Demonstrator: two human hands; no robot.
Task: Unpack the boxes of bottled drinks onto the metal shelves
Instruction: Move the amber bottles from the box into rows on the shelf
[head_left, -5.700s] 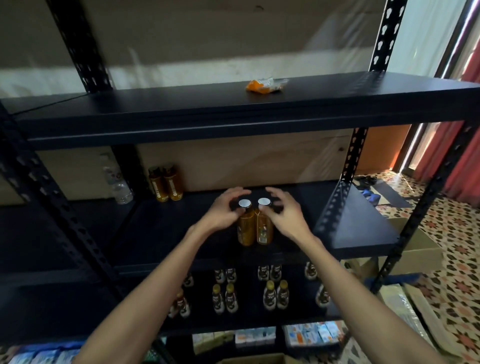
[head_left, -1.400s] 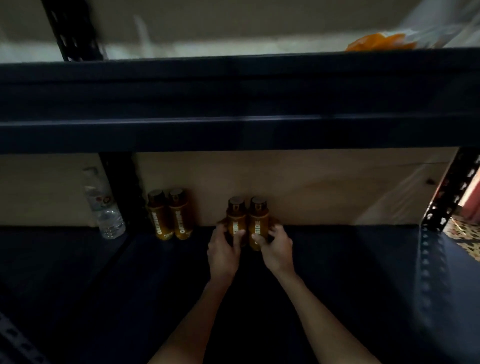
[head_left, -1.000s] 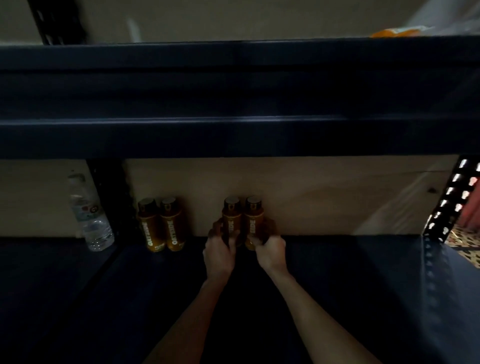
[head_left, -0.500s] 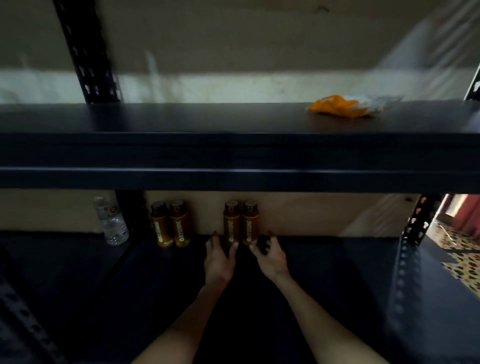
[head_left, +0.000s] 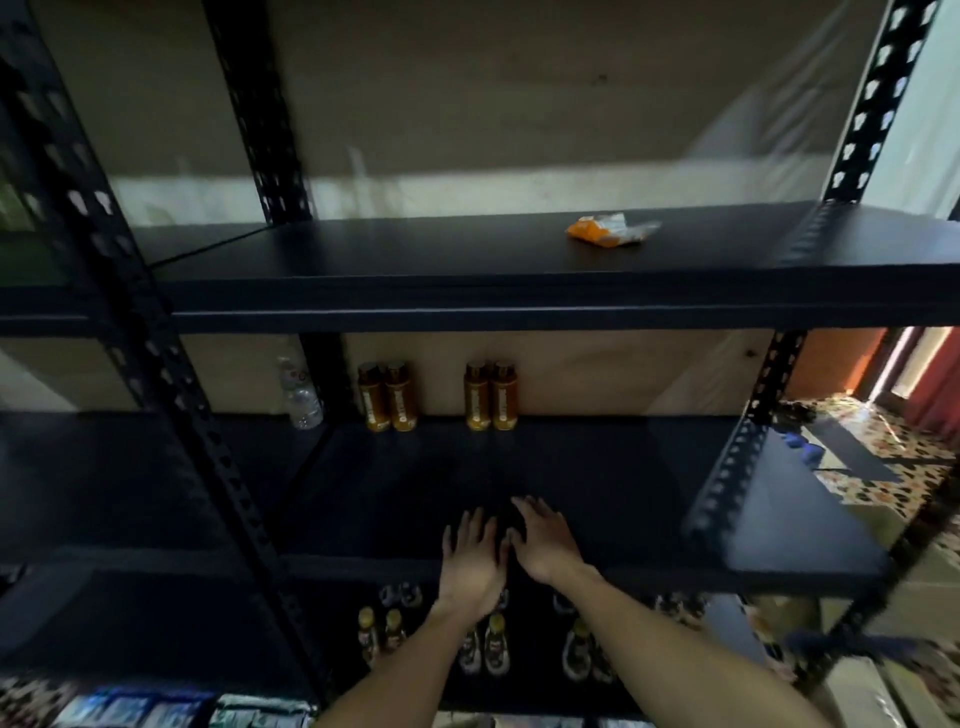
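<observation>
The left hand (head_left: 470, 558) and right hand (head_left: 545, 543) hover spread, empty — bottles (head_left: 491, 397) at twelve o'clock stand rearmost, likely saving space.

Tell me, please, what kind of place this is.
Probably a storeroom or shop stock area: black metal shelving, amber drink bottles paired at the back, and more bottles on the shelf below.
</observation>
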